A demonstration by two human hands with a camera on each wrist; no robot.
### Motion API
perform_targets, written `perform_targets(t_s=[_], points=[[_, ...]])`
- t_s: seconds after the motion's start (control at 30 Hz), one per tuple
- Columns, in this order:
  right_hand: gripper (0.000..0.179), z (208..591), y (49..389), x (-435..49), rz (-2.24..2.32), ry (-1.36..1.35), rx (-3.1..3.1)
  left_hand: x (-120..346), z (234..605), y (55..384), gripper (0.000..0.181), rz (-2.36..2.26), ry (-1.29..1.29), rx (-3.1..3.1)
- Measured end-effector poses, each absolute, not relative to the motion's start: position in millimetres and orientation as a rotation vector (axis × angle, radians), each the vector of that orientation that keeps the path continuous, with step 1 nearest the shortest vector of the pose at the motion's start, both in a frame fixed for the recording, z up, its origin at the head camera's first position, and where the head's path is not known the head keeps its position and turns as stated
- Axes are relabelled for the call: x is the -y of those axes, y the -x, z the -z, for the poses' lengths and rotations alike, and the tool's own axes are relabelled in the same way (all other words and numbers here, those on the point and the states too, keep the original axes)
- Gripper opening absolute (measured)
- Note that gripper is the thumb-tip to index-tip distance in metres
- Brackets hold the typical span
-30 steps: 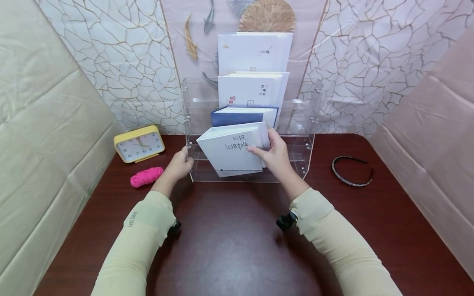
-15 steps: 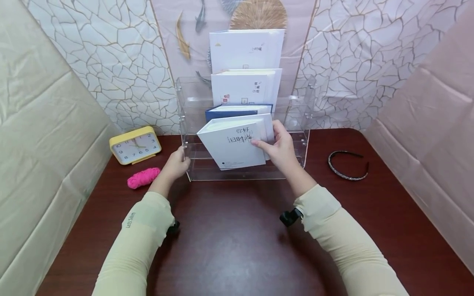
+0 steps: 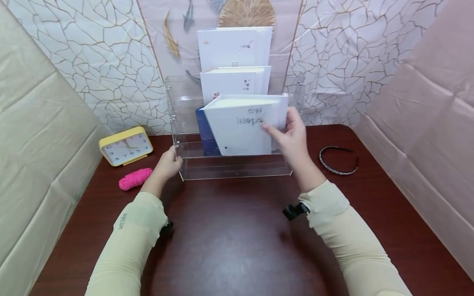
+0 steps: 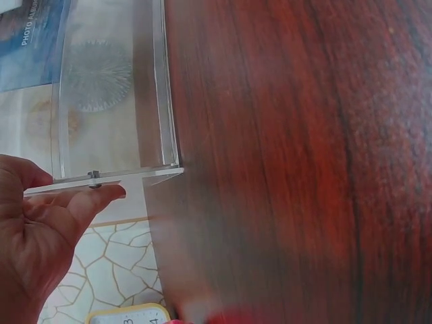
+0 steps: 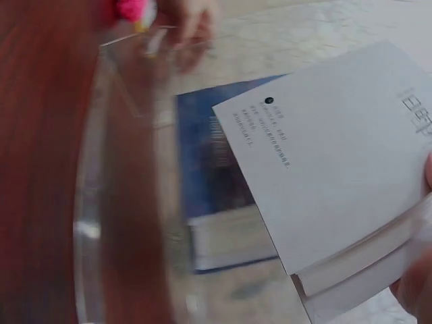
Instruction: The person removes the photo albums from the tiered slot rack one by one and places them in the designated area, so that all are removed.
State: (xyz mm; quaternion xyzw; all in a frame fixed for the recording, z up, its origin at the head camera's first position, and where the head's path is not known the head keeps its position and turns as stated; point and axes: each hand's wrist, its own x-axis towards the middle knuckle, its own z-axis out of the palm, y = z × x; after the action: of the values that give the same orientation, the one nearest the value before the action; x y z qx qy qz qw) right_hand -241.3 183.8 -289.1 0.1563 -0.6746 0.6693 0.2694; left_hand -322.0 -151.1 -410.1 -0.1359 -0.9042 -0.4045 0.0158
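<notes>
In the head view my right hand (image 3: 294,133) pinches the right edge of a white photo album (image 3: 240,131), thumb on its printed front cover. The album is raised above the front tier of a clear acrylic rack (image 3: 237,172) and overlaps a blue photo album (image 3: 205,125) behind it. My left hand (image 3: 168,164) grips the rack's left side panel near the front; the left wrist view shows thumb and fingers (image 4: 88,206) on either side of that panel. Two more white albums stand on the upper tiers, a middle one (image 3: 226,84) and a top one (image 3: 222,47).
Left of the rack are a yellow alarm clock (image 3: 126,146) and a bundle of pink yarn (image 3: 135,179). A dark headband (image 3: 337,172) lies on the right of the brown table (image 3: 229,234). A patterned backdrop (image 3: 333,61) hangs behind, with pale quilted panels at both sides.
My right hand has lifted the white album up and to the right, out of the front tier, baring more of the blue one. My left hand keeps its grip. The head view has shifted slightly.
</notes>
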Motion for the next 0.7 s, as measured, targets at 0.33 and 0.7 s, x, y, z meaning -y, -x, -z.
perform_targets(t_s=[0.33, 0.7], points=[[0.046, 262.0, 219.6, -258.2, -2.09, -0.186, 0.999, 157.9, 407.4, 316.7, 0.037, 1.226, 0.414, 2.817], [0.046, 312.1, 143.0, -357.3, -2.386, 0.397, 0.504, 165.3, 411.0, 309.2, 0.038, 1.211, 0.405, 2.832]])
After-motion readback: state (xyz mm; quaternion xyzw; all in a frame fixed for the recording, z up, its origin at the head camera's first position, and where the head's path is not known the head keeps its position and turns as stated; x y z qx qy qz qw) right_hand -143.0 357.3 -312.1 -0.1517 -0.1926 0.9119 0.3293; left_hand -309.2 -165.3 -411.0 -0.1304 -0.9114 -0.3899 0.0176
